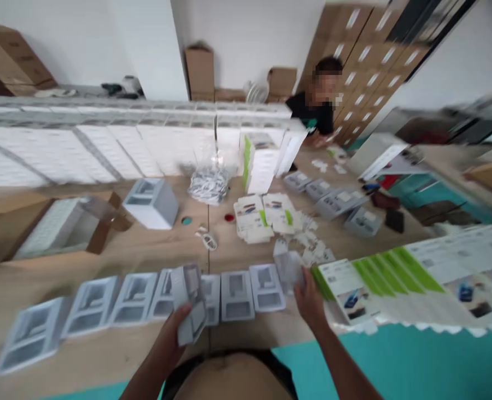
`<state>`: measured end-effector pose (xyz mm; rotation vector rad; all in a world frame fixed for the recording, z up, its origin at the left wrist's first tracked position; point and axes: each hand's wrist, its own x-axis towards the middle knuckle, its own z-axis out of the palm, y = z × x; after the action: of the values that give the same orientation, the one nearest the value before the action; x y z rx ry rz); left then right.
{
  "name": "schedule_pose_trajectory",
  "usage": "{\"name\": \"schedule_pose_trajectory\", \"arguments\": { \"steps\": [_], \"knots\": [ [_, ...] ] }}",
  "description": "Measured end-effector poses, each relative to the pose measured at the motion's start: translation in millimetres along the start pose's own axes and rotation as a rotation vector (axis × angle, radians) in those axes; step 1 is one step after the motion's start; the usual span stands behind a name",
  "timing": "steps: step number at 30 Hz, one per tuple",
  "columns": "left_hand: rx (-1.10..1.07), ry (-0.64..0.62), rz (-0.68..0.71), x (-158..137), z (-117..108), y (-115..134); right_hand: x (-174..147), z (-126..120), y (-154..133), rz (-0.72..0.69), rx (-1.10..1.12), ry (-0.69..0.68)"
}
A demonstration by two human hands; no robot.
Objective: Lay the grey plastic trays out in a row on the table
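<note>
Presently, in the head view, which is blurred by motion, the left hand [178, 328] is closed around a small stack of grey moulded plastic insert trays [191, 303], held tilted just above the near edge of the pale wooden table [104, 250]. The right hand [308, 300] grips a small clear plastic piece [288, 268] at the right end of a row of matching grey trays [146, 297] laid flat along the table edge. Risk, as judged: the held stack is gripped at its lower end only and could fan out or slip onto the row, knocking the overlapping trays out of line. The clear piece looks light and could be dropped among the loose white cards [308, 241] close by. Around the work: fanned green-and-white printed cartons [379, 275] lie just right of the right hand and crowd that side; a bundle of white cables [208, 186] and an open brown cardboard box [41, 225] sit farther back. A second person in a dark shirt [312, 114] works at the far end, well apart.
</note>
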<state>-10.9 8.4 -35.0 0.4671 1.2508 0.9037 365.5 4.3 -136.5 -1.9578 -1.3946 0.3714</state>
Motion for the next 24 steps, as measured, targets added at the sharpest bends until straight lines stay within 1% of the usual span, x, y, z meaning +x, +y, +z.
{"name": "schedule_pose_trajectory", "arguments": {
  "steps": [4, 6, 7, 9, 10, 13, 15, 17, 18, 19, 20, 21, 22, 23, 24],
  "knots": [
    [-0.032, 0.014, -0.105, 0.0, 2.4, -7.0, 4.3, -0.3, 5.0, 0.264, 0.156, -0.165],
    [-0.053, 0.005, -0.115, -2.1, 2.2, -9.2, 2.4, 3.5, 13.1, 0.367, 0.29, -0.188],
    [-0.057, -0.004, -0.113, -2.8, 1.8, -9.7, 0.9, 6.4, 17.9, 0.395, 0.354, -0.186],
    [-0.056, -0.025, -0.105, -2.5, 1.2, -10.2, -1.9, 12.7, 28.0, 0.414, 0.425, -0.196],
    [-0.047, -0.035, -0.1, -1.4, 1.1, -10.3, -3.0, 15.5, 32.6, 0.414, 0.424, -0.212],
    [0.005, -0.053, -0.073, 3.1, 3.6, -10.8, -6.0, 18.7, 39.6, 0.392, 0.319, -0.263],
    [0.029, -0.048, -0.031, 5.0, 7.8, -10.6, -8.8, 16.5, 34.2, 0.326, 0.216, -0.214],
    [0.049, -0.053, 0.022, 5.5, 14.1, -8.0, -11.8, 12.4, 15.6, 0.231, 0.144, -0.147],
    [0.06, -0.069, 0.05, 5.5, 18.0, -5.6, -13.4, 10.0, 0.3, 0.197, 0.141, -0.145],
    [0.072, -0.088, 0.075, 5.5, 22.4, -2.6, -15.4, 7.3, -19.1, 0.185, 0.165, -0.2],
    [0.09, -0.101, 0.098, 5.5, 27.1, 0.8, -17.9, 4.6, -42.2, 0.22, 0.224, -0.304],
    [0.109, -0.104, 0.116, 5.5, 31.9, 4.1, -21.1, 2.2, -68.3, 0.255, 0.311, -0.438],
    [0.128, -0.102, 0.129, 5.4, 36.6, 7.0, -24.9, 0.4, -96.2, 0.261, 0.412, -0.57],
    [0.148, -0.097, 0.14, 5.3, 40.8, 9.2, -29.0, -0.3, -124.4, 0.236, 0.51, -0.672],
    [0.167, -0.098, 0.148, 5.1, 44.0, 10.4, -33.2, 0.3, -151.4, 0.195, 0.585, -0.74]
  ]
}}
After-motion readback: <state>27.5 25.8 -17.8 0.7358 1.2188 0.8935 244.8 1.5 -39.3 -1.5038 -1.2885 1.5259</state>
